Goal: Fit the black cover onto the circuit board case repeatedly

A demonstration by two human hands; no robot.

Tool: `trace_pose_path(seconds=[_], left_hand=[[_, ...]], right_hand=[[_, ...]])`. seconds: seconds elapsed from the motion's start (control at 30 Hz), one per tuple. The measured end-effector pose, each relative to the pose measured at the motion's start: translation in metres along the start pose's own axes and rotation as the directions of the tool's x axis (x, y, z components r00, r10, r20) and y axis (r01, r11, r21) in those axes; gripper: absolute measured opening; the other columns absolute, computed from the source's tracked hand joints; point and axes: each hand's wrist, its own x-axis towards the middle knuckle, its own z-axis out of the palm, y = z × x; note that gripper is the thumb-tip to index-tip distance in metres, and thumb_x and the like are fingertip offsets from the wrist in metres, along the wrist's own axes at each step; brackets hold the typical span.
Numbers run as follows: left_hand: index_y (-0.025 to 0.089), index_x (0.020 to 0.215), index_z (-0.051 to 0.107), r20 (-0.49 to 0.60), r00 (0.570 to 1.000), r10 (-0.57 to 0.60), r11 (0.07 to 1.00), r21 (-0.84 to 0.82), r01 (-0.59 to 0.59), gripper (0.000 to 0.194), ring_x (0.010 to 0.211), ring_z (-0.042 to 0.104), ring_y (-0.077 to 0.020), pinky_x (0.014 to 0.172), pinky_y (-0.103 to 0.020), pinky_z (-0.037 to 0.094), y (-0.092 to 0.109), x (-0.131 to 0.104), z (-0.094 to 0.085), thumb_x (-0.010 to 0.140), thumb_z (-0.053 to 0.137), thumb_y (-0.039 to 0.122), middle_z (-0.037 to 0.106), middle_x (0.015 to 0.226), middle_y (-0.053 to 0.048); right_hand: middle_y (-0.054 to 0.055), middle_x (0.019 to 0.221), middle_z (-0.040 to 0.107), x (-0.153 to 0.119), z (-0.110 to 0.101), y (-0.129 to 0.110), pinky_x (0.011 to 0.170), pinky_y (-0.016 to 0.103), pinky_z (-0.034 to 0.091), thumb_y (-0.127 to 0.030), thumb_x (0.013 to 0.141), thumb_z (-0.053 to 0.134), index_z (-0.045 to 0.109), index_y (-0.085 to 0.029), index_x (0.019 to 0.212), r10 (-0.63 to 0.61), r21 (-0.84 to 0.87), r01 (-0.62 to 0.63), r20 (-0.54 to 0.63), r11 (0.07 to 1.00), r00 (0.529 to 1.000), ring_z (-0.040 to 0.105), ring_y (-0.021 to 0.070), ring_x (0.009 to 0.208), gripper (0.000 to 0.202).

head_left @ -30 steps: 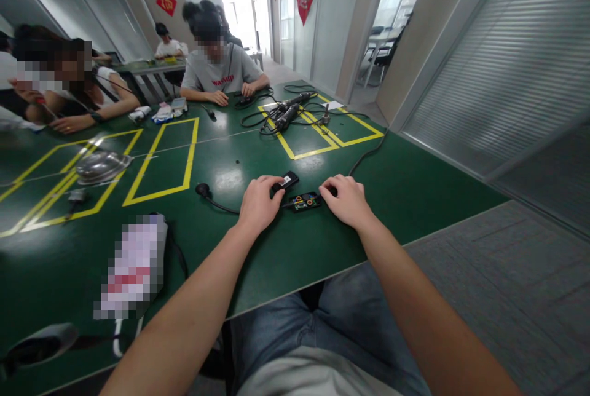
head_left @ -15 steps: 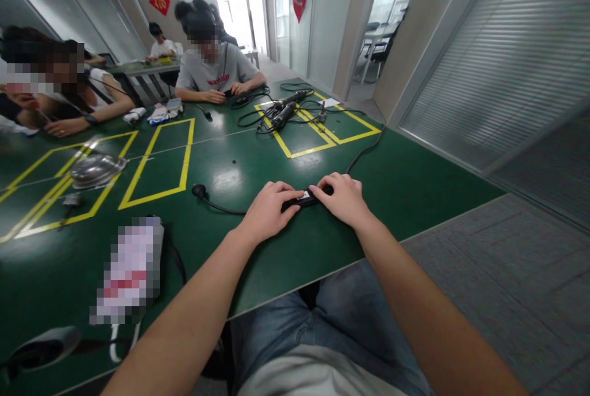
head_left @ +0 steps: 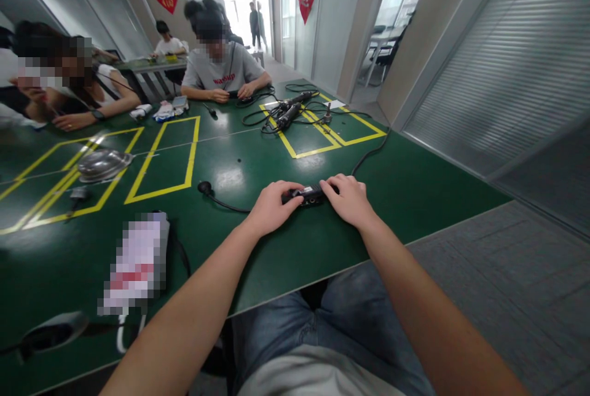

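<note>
Between my hands, just above or on the green table, is a slim black power adapter with a white label on top and small sockets or screws along its near side. My left hand grips its left end, thumb in front and fingers behind. Around the right end, my right hand is closed, with its thumb on top. From the left side a black cord runs to a round plug lying on the table. Another black cord leads away from the right side toward the far tools.
Two black corded tools lie tangled across yellow taped rectangles. At left are a shiny metal part, a small grey plug-like piece and a blurred-out phone-like item. Co-workers sit across the table, one in a grey shirt.
The power adapter has been tilted so its near side with the round details now shows. My hands stay at its two ends. The whole view has shifted slightly.
</note>
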Motion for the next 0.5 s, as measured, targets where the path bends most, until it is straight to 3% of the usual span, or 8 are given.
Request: trace_pose_path(seconds=[0.13, 0.23, 0.3, 0.4, 0.5], left_hand=[[0.022, 0.125, 0.075, -0.169, 0.970, -0.174, 0.977, 0.095, 0.191, 0.026, 0.109, 0.069, -0.0263, 0.102, -0.042, 0.055, -0.004, 0.003, -0.003, 0.099, 0.069, 0.019, 0.078, 0.118, -0.007], [0.022, 0.119, 0.072, -0.170, 0.946, -0.278, 0.923, 0.224, 0.311, 0.020, 0.113, 0.068, -0.0307, 0.101, -0.046, 0.055, -0.006, 0.003, -0.005, 0.099, 0.070, 0.021, 0.077, 0.112, -0.009], [0.022, 0.115, 0.072, -0.162, 0.953, -0.256, 0.911, 0.289, 0.293, 0.017, 0.116, 0.067, -0.0309, 0.102, -0.046, 0.055, -0.005, 0.001, -0.005, 0.099, 0.070, 0.020, 0.075, 0.116, -0.010], [0.021, 0.109, 0.074, -0.208, 0.970, -0.130, 0.901, 0.383, 0.203, 0.011, 0.119, 0.065, -0.0290, 0.103, -0.043, 0.055, 0.002, -0.002, -0.005, 0.101, 0.067, 0.021, 0.069, 0.130, -0.012], [0.020, 0.098, 0.079, -0.140, 0.986, -0.087, 0.847, 0.511, 0.147, 0.023, 0.113, 0.065, -0.0299, 0.097, -0.043, 0.055, 0.011, -0.004, -0.007, 0.107, 0.062, 0.033, 0.071, 0.117, -0.012]], right_hand=[[0.011, 0.106, 0.074, -0.001, 0.001, 0.002, 0.090, 0.044, 0.043, -0.041, 0.109, 0.044, 0.074, -0.025, 0.086, -0.005, -0.052, 0.004, -0.015, 0.999, 1.000, 0.061, 0.0313, 0.107, 0.041], [0.012, 0.106, 0.072, -0.002, 0.002, -0.001, 0.089, 0.044, 0.042, -0.041, 0.108, 0.049, 0.073, -0.025, 0.084, -0.014, -0.094, 0.012, -0.021, 0.996, 1.000, 0.059, 0.0317, 0.106, 0.037], [0.012, 0.106, 0.071, -0.002, 0.002, -0.003, 0.090, 0.045, 0.042, -0.042, 0.107, 0.052, 0.072, -0.025, 0.084, -0.016, -0.107, 0.014, -0.023, 0.994, 1.000, 0.058, 0.0321, 0.106, 0.034], [0.012, 0.107, 0.069, -0.003, 0.001, -0.005, 0.093, 0.046, 0.042, -0.041, 0.107, 0.054, 0.071, -0.024, 0.085, -0.021, -0.127, 0.019, -0.016, 0.992, 1.000, 0.058, 0.0323, 0.107, 0.032], [0.012, 0.107, 0.069, -0.003, 0.001, -0.006, 0.094, 0.046, 0.043, -0.041, 0.107, 0.054, 0.070, -0.024, 0.086, -0.029, -0.144, 0.028, -0.002, 0.989, 1.000, 0.058, 0.0320, 0.107, 0.031]])
